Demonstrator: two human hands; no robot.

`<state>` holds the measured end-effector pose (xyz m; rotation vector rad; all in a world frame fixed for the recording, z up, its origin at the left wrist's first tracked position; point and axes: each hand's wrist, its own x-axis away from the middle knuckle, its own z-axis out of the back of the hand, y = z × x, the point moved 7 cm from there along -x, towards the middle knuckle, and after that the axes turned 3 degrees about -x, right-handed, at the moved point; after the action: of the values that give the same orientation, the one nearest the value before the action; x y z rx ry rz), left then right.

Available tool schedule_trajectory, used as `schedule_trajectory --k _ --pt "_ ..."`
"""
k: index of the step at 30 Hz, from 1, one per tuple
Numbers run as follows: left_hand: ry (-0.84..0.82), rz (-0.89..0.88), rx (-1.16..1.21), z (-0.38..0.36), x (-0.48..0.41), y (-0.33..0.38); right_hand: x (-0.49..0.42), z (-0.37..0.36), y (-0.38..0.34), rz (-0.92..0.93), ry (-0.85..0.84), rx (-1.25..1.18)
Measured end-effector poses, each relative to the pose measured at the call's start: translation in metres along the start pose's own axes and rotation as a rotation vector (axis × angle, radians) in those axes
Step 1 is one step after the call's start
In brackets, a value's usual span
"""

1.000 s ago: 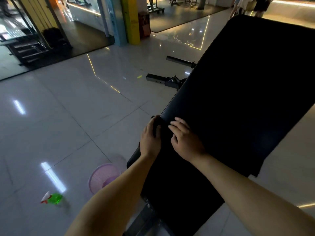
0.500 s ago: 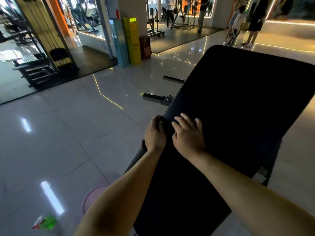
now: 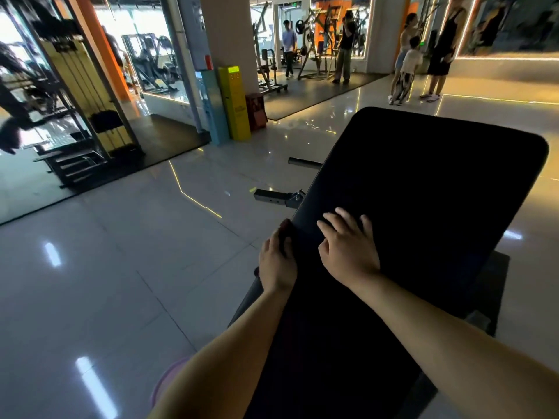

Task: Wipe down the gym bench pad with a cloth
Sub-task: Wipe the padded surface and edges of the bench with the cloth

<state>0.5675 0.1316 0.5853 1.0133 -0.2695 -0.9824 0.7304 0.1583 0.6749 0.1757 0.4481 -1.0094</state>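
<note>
Head view (the only cam): the bench pad (image 3: 423,207) is big, black and tilted up, w/ its far end near the top of the picture. Both hands sit on its left side, about the middle of its length.

The left hand (image 3: 277,263) is curled over the left edge of the pad. Its fingers (image 3: 282,237) wrap a small dark lump right at the edge. I think that lump is the cloth (image 3: 286,229), but it is as dark as the pad, so I can't be sure. The grip looks closed around it.

The right hand (image 3: 348,249) lies flat on the pad just beside the left one. Its fingers are spread open and it holds nothing (it seems to press down to steady the pad).

What changed: a sec ago the view was aimed lower and showed a green spray bottle and more of the pink bowl (image 3: 169,379) on the floor. Now the view has lifted, the bottle is out of sight, and only the bowl's rim shows. The hands have hardly moved along the pad, maybe a tiny bit farther up, w/ the right fingers spread wider.

So the wipe looks slow or stuck at this edge spot. Most of the pad looks like it is not wiped yet, esp. the far end and the right side.
</note>
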Motion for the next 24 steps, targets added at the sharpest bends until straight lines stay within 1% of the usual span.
schedule_trajectory --k 3,6,9,12,18,22,24 --pt "-0.008 -0.027 -0.001 -0.012 -0.018 0.03 -0.003 0.001 0.004 -0.011 -0.018 -0.06" --pt "-0.049 -0.08 0.008 -0.029 -0.038 0.07 -0.011 0.008 0.008 0.018 -0.024 -0.099" --pt "-0.051 -0.129 -0.018 -0.039 -0.045 0.096 -0.019 0.021 0.021 -0.008 0.037 -0.094" --pt "-0.041 -0.169 -0.028 -0.031 -0.03 0.086 -0.025 0.03 0.039 -0.076 0.086 -0.053" --pt "0.006 -0.049 -0.048 -0.009 -0.005 0.045 -0.028 0.028 0.037 -0.061 0.063 -0.002" --pt "0.028 0.006 -0.042 -0.017 -0.026 0.057 -0.031 0.028 0.036 -0.045 0.085 -0.001" --pt "0.016 -0.011 -0.023 -0.026 -0.044 0.072 -0.037 0.029 0.038 -0.042 0.073 -0.009"
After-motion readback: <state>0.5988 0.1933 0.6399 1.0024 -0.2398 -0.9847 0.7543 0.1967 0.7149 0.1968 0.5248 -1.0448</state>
